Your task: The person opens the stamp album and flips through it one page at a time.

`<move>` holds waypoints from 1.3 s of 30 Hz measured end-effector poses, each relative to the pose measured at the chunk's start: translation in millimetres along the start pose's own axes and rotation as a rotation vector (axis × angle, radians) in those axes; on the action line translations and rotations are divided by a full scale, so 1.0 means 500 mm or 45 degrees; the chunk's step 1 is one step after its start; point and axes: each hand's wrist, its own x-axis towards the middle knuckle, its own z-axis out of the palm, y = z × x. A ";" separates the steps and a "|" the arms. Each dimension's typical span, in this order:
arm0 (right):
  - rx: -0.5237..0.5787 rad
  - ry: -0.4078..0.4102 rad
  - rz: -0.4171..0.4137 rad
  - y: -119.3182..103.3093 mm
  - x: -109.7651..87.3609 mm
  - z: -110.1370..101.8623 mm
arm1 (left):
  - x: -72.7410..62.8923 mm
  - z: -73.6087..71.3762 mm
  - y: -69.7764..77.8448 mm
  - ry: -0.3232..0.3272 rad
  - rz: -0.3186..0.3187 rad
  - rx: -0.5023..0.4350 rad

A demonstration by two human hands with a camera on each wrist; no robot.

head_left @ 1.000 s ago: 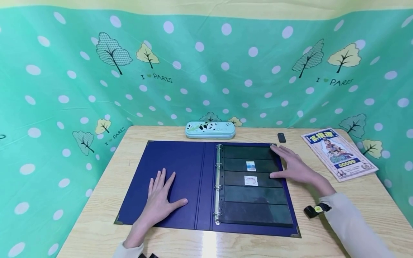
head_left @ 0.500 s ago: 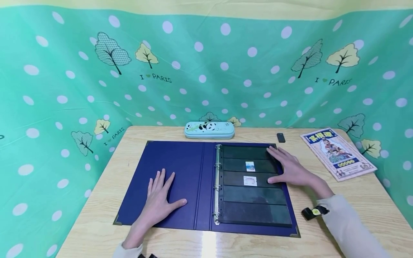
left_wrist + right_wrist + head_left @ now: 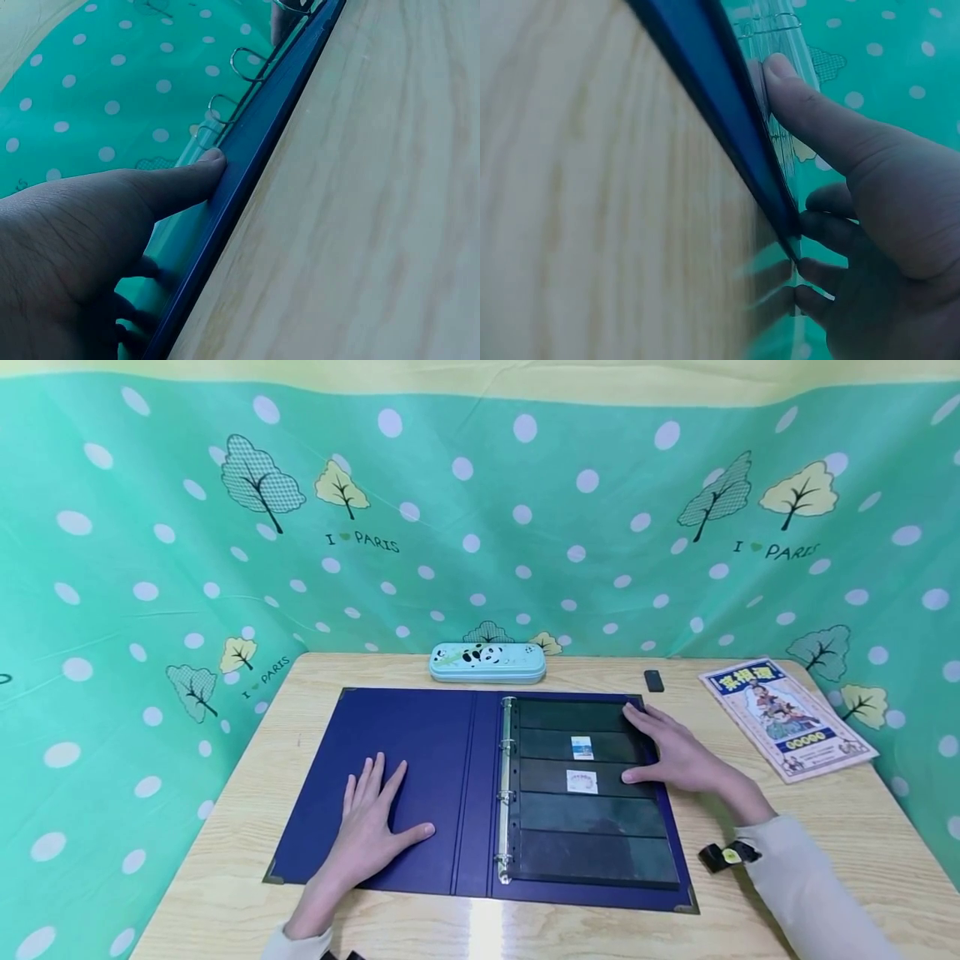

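A dark blue ring binder (image 3: 427, 727) lies open on the wooden table. Its right side carries a black stock page (image 3: 596, 857) with several strip pockets, held by metal rings (image 3: 505, 827). Two small stamps sit in the page: a blue-and-white one (image 3: 581, 747) and, below it, a whitish one (image 3: 582, 782). My left hand (image 3: 367, 839) rests on the bare inner left cover, fingers spread. My right hand (image 3: 675, 756) rests at the page's right edge, thumb and fingers apart. In the right wrist view the right thumb (image 3: 802, 94) touches the page near its edge.
A light blue panda pencil case (image 3: 487, 663) stands at the back of the table, beyond the binder. A small black object (image 3: 654, 681) lies behind the binder's right corner. At the right is a booklet (image 3: 787, 718). A dotted green curtain (image 3: 480, 527) hangs behind and beside the table.
My right hand has shifted slightly left and nearer to me along the page's edge, then stayed about there. My left hand keeps its place on the cover.
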 end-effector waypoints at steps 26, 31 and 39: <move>0.047 0.212 -0.055 -0.042 -0.036 0.022 | -0.001 -0.001 0.002 -0.010 -0.007 0.020; 0.183 0.188 0.027 -0.044 -0.040 0.022 | 0.000 -0.001 0.002 -0.017 -0.011 0.019; 0.322 0.219 0.035 -0.041 -0.039 0.028 | 0.001 -0.001 0.002 -0.014 -0.009 0.025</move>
